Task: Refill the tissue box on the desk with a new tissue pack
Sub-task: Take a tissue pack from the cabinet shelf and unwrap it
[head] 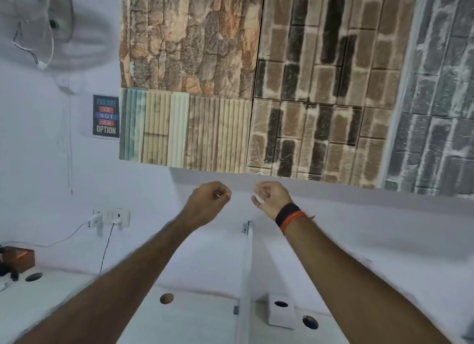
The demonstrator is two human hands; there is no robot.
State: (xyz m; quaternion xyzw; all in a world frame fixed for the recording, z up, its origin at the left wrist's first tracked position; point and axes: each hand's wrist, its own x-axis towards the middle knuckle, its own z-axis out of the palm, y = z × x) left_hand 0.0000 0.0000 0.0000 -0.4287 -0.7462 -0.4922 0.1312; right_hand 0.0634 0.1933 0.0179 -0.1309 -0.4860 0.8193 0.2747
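Both arms reached forward and up before a white wall. The left hand (207, 202) was curled into a loose fist; the right hand (269, 198) was half-curled, holding nothing discernible. Below, a white tissue box (281, 315) with a dark top opening stood on the white desk (195, 320); its contents could not be seen.

Single head view, wide-angle, looking forward and tilting up more than down: wall panels (256, 81) filling the upper half, desk (195, 318) showing only along the bottom edge. Both forearms reaching away from the lens, left hand (207, 202) and right hand (272, 197) sitting mid-frame against the wall. Edges bending with lens distortion; slight blur. No second view sharing the scene.
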